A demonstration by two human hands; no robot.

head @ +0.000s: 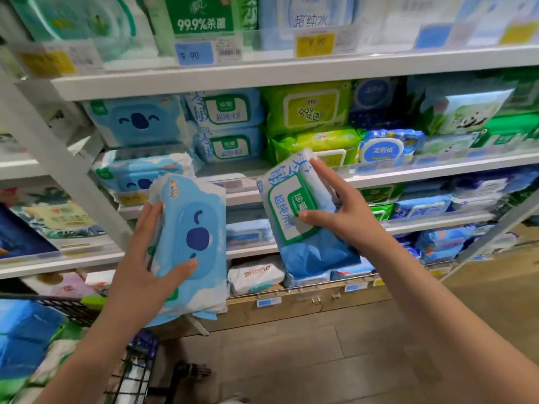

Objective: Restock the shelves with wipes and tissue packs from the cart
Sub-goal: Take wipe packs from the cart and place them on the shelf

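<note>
Both up — left hand [140, 255] grips koala pack [192, 243], right hand [347, 217] green-lidded pack [294, 211].

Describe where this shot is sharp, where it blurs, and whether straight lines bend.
Head view: the koala pack in the left hand and green-lidded pack in the right hand are sharp; the upper price tags smear; the wide lens slants the shelf post; lighting is even, no hard shadows.
</note>
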